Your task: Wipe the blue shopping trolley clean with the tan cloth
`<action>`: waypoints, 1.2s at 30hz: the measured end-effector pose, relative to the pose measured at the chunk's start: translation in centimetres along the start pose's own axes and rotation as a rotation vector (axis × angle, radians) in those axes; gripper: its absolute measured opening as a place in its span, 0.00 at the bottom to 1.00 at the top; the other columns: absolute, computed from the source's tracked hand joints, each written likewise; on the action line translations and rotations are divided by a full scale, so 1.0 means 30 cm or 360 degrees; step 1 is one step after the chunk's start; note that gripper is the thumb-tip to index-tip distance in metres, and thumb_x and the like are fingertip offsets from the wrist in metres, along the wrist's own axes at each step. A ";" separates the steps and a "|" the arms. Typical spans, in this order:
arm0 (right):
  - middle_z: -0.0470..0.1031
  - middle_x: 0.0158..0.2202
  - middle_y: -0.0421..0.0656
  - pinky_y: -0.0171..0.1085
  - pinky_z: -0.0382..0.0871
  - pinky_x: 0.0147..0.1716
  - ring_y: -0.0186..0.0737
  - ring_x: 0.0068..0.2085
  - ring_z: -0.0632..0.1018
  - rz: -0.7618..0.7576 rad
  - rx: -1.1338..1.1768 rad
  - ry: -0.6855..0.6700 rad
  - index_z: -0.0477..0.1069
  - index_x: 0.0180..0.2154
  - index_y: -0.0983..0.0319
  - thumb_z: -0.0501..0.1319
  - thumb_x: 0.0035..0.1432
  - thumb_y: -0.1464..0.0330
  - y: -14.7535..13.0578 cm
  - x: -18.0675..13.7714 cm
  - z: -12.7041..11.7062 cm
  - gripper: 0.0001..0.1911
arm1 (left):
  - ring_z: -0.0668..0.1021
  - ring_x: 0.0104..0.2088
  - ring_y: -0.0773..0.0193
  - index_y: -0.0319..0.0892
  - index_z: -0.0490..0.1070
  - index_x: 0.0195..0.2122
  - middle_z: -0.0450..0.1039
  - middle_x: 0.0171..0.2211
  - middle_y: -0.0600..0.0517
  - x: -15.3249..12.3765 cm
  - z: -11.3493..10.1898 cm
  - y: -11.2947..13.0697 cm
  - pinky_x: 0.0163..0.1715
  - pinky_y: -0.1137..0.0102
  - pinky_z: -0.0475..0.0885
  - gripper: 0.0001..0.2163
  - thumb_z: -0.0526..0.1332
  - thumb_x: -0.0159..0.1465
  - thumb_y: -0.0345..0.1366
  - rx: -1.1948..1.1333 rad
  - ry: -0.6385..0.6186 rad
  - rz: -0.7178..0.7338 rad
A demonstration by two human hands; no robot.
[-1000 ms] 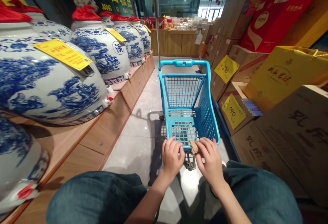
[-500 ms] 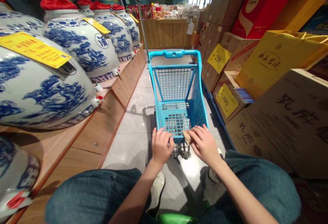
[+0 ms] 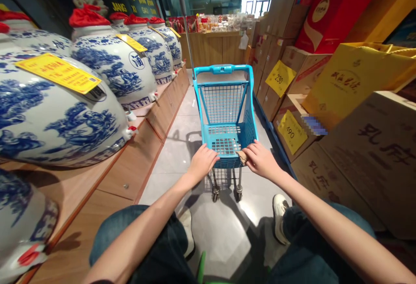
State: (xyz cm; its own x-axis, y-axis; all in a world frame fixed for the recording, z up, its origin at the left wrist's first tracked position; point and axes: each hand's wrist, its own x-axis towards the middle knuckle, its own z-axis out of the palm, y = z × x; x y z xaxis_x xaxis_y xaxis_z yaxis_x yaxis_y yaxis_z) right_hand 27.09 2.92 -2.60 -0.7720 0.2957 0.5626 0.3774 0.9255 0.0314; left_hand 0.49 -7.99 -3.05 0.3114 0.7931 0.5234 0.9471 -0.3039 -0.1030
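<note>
A small blue shopping cart (image 3: pixel 227 115) stands on the grey floor in the aisle ahead of me, its basket empty. My left hand (image 3: pixel 202 161) is closed over the near rim of the basket at its left corner. My right hand (image 3: pixel 260 159) grips the near right corner, with a small brown piece (image 3: pixel 242 156) pinched between its fingers and the rim. Both arms are stretched out forward. My knees in blue jeans and white shoes show at the bottom.
Large blue-and-white ceramic jars (image 3: pixel 110 69) with red cloth tops and yellow price tags sit on a wooden shelf (image 3: pixel 130 162) along the left. Stacked cardboard boxes (image 3: pixel 367 158), a yellow bag (image 3: pixel 351 80) and red cartons line the right. A wooden counter (image 3: pixel 217 45) closes the aisle far ahead.
The cart has rolled away from me down the aisle and both arms have stretched out after it. Its wheels and legs have come into view.
</note>
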 end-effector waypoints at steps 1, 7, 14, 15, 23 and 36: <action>0.78 0.40 0.50 0.56 0.68 0.61 0.49 0.43 0.76 0.0056 -0.0019 0.0011 0.74 0.46 0.64 0.57 0.62 0.72 0.011 0.017 0.018 0.12 | 0.78 0.37 0.59 0.43 0.75 0.39 0.78 0.32 0.51 0.018 0.011 -0.022 0.61 0.55 0.72 0.13 0.52 0.76 0.39 -0.0003 -0.0032 -0.0015; 0.78 0.49 0.56 0.60 0.66 0.63 0.57 0.57 0.72 0.0204 -0.0110 0.0091 0.72 0.55 0.68 0.55 0.65 0.74 0.051 0.104 0.136 0.19 | 0.80 0.41 0.59 0.43 0.75 0.41 0.80 0.35 0.50 0.099 0.074 -0.150 0.63 0.53 0.71 0.13 0.52 0.76 0.38 -0.0055 -0.0117 -0.0117; 0.78 0.51 0.52 0.59 0.66 0.64 0.54 0.58 0.74 0.0146 0.0032 0.0006 0.73 0.56 0.63 0.56 0.65 0.72 0.172 0.200 0.162 0.19 | 0.80 0.43 0.58 0.43 0.75 0.43 0.80 0.38 0.49 0.138 0.119 -0.258 0.64 0.52 0.70 0.13 0.52 0.76 0.38 -0.0114 -0.0057 -0.0179; 0.78 0.50 0.52 0.60 0.66 0.64 0.54 0.58 0.74 0.0196 0.0043 0.0013 0.73 0.55 0.63 0.56 0.65 0.72 0.174 0.211 0.169 0.19 | 0.80 0.43 0.58 0.43 0.75 0.44 0.80 0.38 0.49 0.149 0.124 -0.264 0.64 0.52 0.70 0.12 0.52 0.76 0.38 -0.0130 -0.0064 -0.0183; 0.77 0.53 0.54 0.58 0.65 0.64 0.54 0.60 0.72 0.0208 0.0006 0.0089 0.70 0.59 0.65 0.53 0.65 0.76 0.073 0.300 0.237 0.22 | 0.79 0.44 0.59 0.43 0.75 0.43 0.80 0.39 0.50 0.180 0.132 -0.287 0.65 0.52 0.67 0.11 0.53 0.76 0.37 -0.0148 -0.0109 -0.0269; 0.78 0.53 0.53 0.56 0.64 0.64 0.54 0.59 0.72 0.0244 -0.0065 0.0052 0.72 0.56 0.66 0.54 0.66 0.75 0.107 0.253 0.192 0.19 | 0.78 0.45 0.57 0.43 0.73 0.42 0.79 0.39 0.49 0.157 0.127 -0.265 0.66 0.50 0.66 0.12 0.51 0.76 0.38 -0.0158 -0.0121 -0.0264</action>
State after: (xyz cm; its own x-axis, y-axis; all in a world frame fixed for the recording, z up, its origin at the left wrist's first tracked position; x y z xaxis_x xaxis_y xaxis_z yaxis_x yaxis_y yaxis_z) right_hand 19.48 9.49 -2.99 -0.6869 0.4243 0.5900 0.5105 0.8595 -0.0238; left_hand -5.29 0.17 -2.99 0.1602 0.8731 0.4604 0.9748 -0.2132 0.0651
